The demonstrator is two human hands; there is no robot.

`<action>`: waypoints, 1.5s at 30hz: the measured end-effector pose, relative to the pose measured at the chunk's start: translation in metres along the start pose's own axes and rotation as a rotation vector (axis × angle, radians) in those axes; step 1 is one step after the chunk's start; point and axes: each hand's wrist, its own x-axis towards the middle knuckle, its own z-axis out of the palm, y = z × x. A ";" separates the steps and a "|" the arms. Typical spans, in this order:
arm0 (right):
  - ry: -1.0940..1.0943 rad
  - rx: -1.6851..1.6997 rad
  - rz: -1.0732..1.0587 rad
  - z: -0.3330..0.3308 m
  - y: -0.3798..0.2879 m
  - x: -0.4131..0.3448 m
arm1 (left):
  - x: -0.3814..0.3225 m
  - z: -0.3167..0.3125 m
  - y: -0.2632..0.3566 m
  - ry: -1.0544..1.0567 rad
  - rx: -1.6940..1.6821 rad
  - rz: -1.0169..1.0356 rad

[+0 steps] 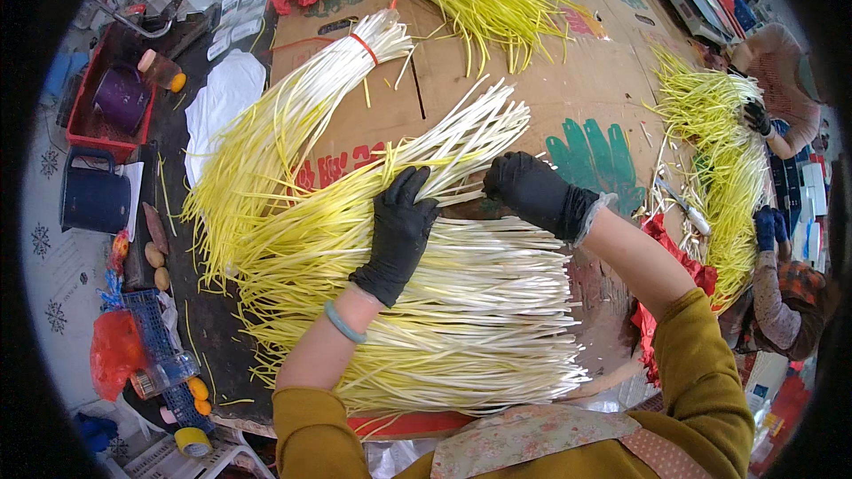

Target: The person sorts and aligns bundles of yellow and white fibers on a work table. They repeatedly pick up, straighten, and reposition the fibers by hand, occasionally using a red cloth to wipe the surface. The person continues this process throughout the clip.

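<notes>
A wide layer of blanched yellow chives (492, 319) lies before me, white ends to the right. A separate batch of stalks (466, 126) fans above it to the upper right. My left hand (399, 233), in a black glove, lies across the stalks. Its thumb and fingers close on the lower part of that batch. My right hand (532, 193), also black-gloved, is curled at the batch's white ends. Its fingertips are turned away, so what they pinch is hidden. A bundle tied with a red band (364, 48) lies at upper left.
Flattened cardboard (586, 80) covers the table. More chives (499, 0) lie at the far side. A knife (692, 213) lies among trimmings at right, near crumpled red paper (679, 253). Two co-workers handle another chive pile (732, 166). A mug (96, 189) and jar (162, 71) stand left.
</notes>
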 end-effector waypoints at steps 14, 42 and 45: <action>-0.010 0.319 0.173 0.015 -0.014 0.011 | 0.001 0.002 -0.001 0.011 0.026 0.011; -0.007 0.454 0.309 0.031 -0.018 0.011 | -0.002 -0.001 0.000 0.091 -0.075 0.016; 0.082 0.739 0.511 0.020 -0.015 0.001 | -0.001 0.000 0.000 0.096 -0.071 0.009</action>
